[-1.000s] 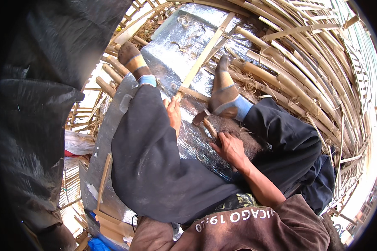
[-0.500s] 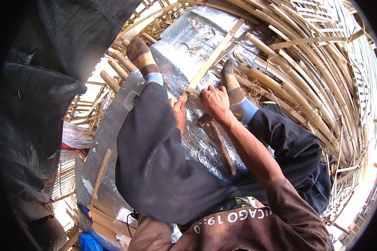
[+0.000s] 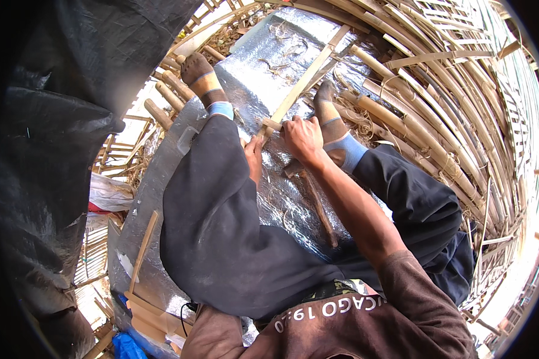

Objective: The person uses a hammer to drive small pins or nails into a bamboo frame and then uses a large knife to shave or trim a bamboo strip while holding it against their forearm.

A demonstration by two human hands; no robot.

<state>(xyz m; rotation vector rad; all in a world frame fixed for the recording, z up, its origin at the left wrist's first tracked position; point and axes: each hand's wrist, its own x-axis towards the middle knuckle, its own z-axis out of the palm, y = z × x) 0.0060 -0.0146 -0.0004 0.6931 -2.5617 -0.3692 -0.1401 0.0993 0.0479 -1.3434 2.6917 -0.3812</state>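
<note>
Bamboo strip [image 3: 298, 90] under both hands [image 3: 302, 139]

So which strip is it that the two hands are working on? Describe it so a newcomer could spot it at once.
Start at the big silver foil sheet spread over the bamboo lattice, between the person's two feet. A pale, flat bamboo strip runs diagonally across the foil, and the right hand and left hand meet at its near end. Unlike the round darker poles around, it is thin, light-coloured and lies on top of the foil.

Open foil sheet [image 3: 263, 66] above the hands, split by a bamboo slat [image 3: 302, 81]; passage hemmed by left foot [image 3: 200, 81], right foot [image 3: 332, 122], bamboo poles [image 3: 425, 131] rightward, hammer [image 3: 317, 200] below.
</note>
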